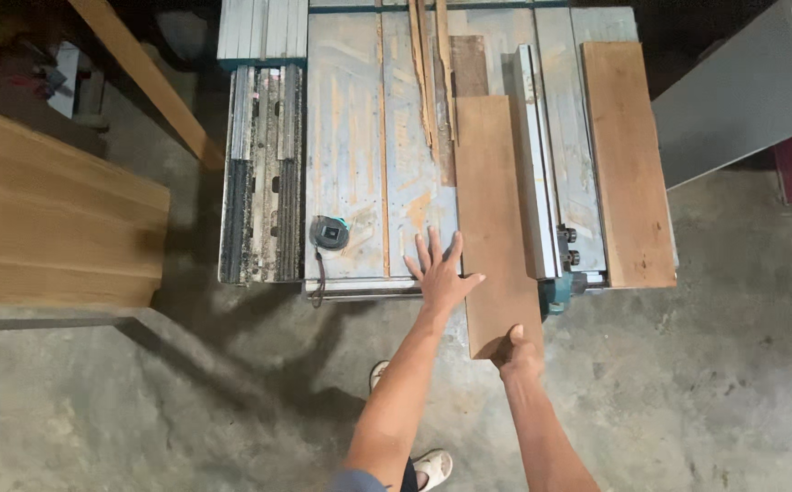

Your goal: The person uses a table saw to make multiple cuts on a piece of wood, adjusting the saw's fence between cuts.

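A long brown wooden board (492, 219) lies lengthwise on the saw table (350, 137), its near end overhanging the front edge. The right hand (516, 353) grips that end. The left hand (440, 273) rests flat, fingers spread, beside the board's left edge. A tape measure (329, 233) sits nearby.

board (492, 219): reddish-brown | saw table (350, 137): scuffed grey-blue, orange streaks | tape measure (329, 233): black-teal
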